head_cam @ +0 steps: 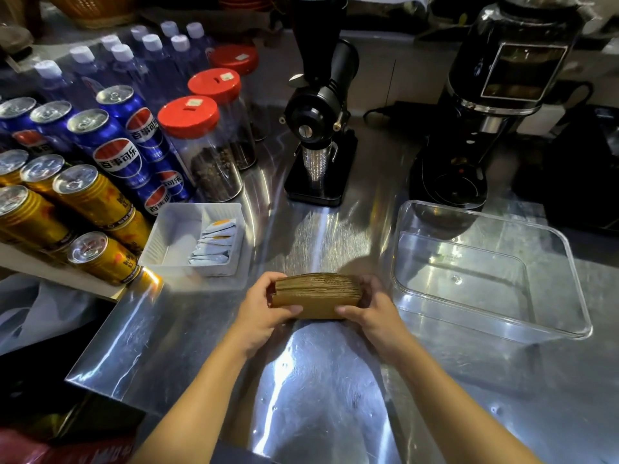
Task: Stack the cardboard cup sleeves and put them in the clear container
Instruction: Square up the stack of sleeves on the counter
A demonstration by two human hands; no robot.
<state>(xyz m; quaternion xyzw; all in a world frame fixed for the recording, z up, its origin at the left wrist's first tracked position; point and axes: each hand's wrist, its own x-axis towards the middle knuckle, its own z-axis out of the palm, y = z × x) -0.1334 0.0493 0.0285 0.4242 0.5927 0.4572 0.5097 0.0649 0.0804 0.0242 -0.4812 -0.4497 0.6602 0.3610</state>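
Note:
A thick stack of brown cardboard cup sleeves [317,294] stands on edge on the steel counter, squeezed between both hands. My left hand [264,308] grips its left end, thumb across the front. My right hand [371,311] grips the right end the same way. The clear container [569,262], a rectangular plastic tub, sits on the counter just right of my right hand, with nothing inside it.
A white tray [160,242] with sachets lies left of the stack. Behind stand red-lidded jars [204,145], blue and gold cans [90,195], water bottles, a black grinder [318,128] and a larger coffee machine [485,105]. The counter's left edge [100,346] drops off.

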